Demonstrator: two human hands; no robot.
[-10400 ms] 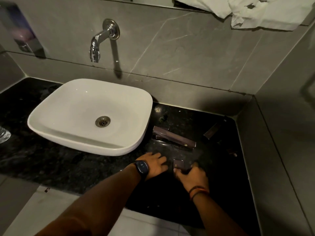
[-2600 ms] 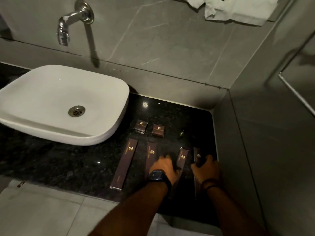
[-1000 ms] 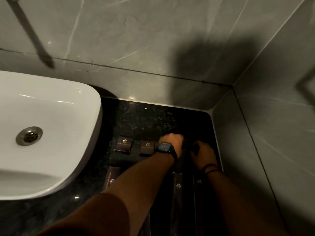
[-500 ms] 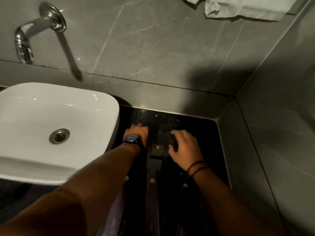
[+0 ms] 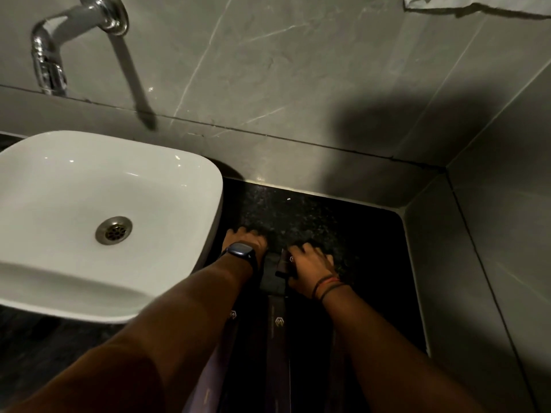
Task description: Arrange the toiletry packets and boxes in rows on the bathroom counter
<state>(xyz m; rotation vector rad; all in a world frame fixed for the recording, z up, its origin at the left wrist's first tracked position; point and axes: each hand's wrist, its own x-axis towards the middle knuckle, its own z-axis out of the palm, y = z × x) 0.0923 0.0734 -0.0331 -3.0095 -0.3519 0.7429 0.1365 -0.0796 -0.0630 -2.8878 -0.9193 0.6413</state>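
— While my forearms cover most of it, how much is in rows?

— Long boxes (image 5: 278, 347) lie side by side toward the counter's (image 5: 366, 234) front edge; that row looks done. My right hand (image 5: 310, 268) curls its fingers onto a small box (image 5: 285, 261) in the back row.

— And the left hand (image 5: 246, 239)?

— Fingers bent down beside the sink (image 5: 190, 162); whether they hold a packet, I cannot tell. I judge only the back row needs squaring.

We see a small dark brown box (image 5: 285, 261) with a gold emblem on the black surface (image 5: 301, 213). Nearer us lies a long box (image 5: 278, 338), flat and lengthwise.
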